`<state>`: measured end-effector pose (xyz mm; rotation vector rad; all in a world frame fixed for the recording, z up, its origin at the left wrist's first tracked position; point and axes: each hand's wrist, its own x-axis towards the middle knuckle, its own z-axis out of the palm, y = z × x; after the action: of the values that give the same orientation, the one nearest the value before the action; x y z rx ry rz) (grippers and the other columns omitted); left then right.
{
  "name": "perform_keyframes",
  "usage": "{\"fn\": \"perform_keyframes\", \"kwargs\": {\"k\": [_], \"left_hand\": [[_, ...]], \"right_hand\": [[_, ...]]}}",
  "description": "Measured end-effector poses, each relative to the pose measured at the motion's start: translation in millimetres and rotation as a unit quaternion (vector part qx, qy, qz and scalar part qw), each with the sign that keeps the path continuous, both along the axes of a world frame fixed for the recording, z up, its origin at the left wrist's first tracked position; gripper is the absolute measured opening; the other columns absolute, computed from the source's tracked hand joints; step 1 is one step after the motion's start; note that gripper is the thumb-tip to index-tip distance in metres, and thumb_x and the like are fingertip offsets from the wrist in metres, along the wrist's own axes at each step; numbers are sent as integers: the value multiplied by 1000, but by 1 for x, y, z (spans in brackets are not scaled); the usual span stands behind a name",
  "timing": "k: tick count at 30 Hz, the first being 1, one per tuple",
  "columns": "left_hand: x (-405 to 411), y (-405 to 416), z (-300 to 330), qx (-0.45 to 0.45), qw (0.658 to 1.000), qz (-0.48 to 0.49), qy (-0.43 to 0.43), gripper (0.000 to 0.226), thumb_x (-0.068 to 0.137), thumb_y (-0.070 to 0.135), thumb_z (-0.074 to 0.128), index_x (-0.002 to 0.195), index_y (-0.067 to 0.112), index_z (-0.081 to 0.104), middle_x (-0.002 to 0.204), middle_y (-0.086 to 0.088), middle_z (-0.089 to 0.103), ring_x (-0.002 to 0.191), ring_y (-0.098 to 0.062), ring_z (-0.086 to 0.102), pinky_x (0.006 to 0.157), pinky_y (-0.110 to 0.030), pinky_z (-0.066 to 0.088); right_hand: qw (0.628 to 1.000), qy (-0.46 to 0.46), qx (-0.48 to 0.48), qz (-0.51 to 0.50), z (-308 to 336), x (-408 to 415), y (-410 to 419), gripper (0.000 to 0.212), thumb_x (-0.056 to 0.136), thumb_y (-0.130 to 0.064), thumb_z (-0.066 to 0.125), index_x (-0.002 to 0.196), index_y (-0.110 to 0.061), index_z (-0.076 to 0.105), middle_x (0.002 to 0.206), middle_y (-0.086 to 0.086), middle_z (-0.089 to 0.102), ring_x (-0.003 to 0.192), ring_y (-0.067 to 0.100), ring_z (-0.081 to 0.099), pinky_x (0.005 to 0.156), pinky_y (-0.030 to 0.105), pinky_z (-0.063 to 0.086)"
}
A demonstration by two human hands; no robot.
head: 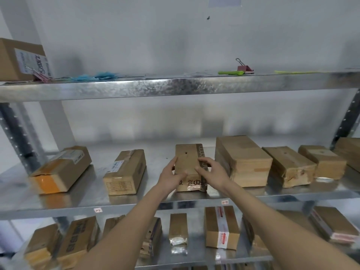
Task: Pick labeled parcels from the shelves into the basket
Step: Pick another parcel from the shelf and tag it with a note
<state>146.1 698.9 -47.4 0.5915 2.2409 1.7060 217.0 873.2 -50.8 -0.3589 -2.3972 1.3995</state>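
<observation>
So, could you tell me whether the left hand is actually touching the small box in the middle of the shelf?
Touching: the head view shows the left hand with fingers against the small box, thumb across its top.

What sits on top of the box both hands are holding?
Only the left hand and right hand lie on the box; they cover part of its top. No label shows.

Both my forearms run bare from the bottom of the frame up toward its centre, converging as they go. My left hand (171, 175) sits just left of centre, thumb curled inward and fingers stretched up. My right hand (209, 170) is just beside it on the right, fingers bent over and thumb pointing left. Both wrists are straight, palms facing each other.
</observation>
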Motion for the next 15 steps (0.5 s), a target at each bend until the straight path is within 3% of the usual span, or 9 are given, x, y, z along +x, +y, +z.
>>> {"fn": "perform_keyframes", "kwargs": {"k": [2,4,7,9,11,13,15], "left_hand": [[7,-6,8,2,1000,-4,-5,85,86,8,70,153,35,25,136,0,51,108,-16,61,67,-16,52],[13,-14,16,2,1000,-5,-6,98,81,0,71,154,37,18,127,3,51,103,-16,62,64,-19,53],[25,-32,26,5,1000,-12,4,110,72,2,79,156,32,15,133,3,49,113,-22,59,81,-34,58],[32,-47,33,10,999,-26,18,101,67,8,84,150,30,31,133,4,52,113,-19,59,88,-43,58],[43,-68,41,19,999,-33,33,81,68,7,83,136,32,46,128,5,56,109,-14,59,86,-40,59],[49,-81,43,34,999,-28,27,75,70,4,82,130,35,48,128,6,56,110,-14,59,86,-40,59],[55,-102,46,50,999,-18,5,71,75,8,81,132,33,47,127,7,57,111,-14,59,92,-40,57]], "right_hand": [[1000,-2,1,-17,6,6,-6,63,93,-29,74,149,-25,45,145,-1,53,133,19,49,108,37,46],[1000,3,-16,-24,15,15,-15,78,89,-23,78,153,-28,35,140,2,53,127,21,53,101,37,52],[999,0,-33,-26,30,28,-29,98,82,-13,84,158,-27,25,133,4,53,117,23,60,88,35,58],[1000,-15,-19,-19,42,37,-42,101,73,-15,89,155,-25,32,130,6,53,109,28,64,72,38,63],[1000,-16,9,-17,50,45,-60,102,56,-27,93,146,-25,45,126,8,54,102,29,66,63,41,64],[999,-11,27,-16,54,51,-72,98,50,-35,90,140,-29,52,120,4,60,99,24,67,67,40,64],[1000,-1,17,-22,62,62,-94,83,65,-29,90,140,-27,54,118,0,64,101,18,65,74,35,62]]}}
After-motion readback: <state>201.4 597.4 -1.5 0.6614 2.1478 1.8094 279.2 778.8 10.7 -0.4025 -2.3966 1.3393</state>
